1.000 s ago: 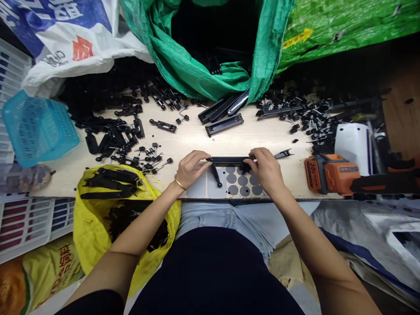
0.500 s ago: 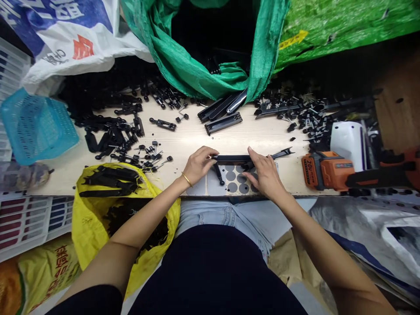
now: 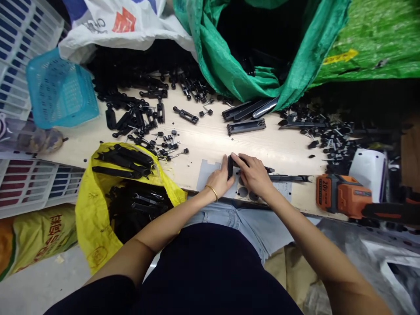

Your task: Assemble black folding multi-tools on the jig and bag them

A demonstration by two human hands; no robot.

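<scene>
Near the front edge of the bench, both hands meet at a short black plastic part (image 3: 230,165). My left hand (image 3: 219,179) is closed on it, with the forefinger along its left side and the thumb low. From the right, my right hand (image 3: 257,176) reaches over with its forefinger on the part's top end and the other fingers curled. Beneath my right hand lies more dark material, partly hidden. A long black bar (image 3: 290,178) sticks out to its right. Under the hands is a grey sheet (image 3: 207,171) with dark round spots.
Loose black arms (image 3: 186,115) and small pin pieces (image 3: 167,142) lie left. Black channel pieces (image 3: 246,126) sit ahead, below a green sack (image 3: 210,57). An orange cordless tool (image 3: 348,196) lies right. A yellow bag (image 3: 87,214) and blue basket (image 3: 62,94) stand left.
The black channel bar between my hands has turned from lying crosswise to pointing away from me. My hands have moved closer together. The camera view has tilted and shifted left.
</scene>
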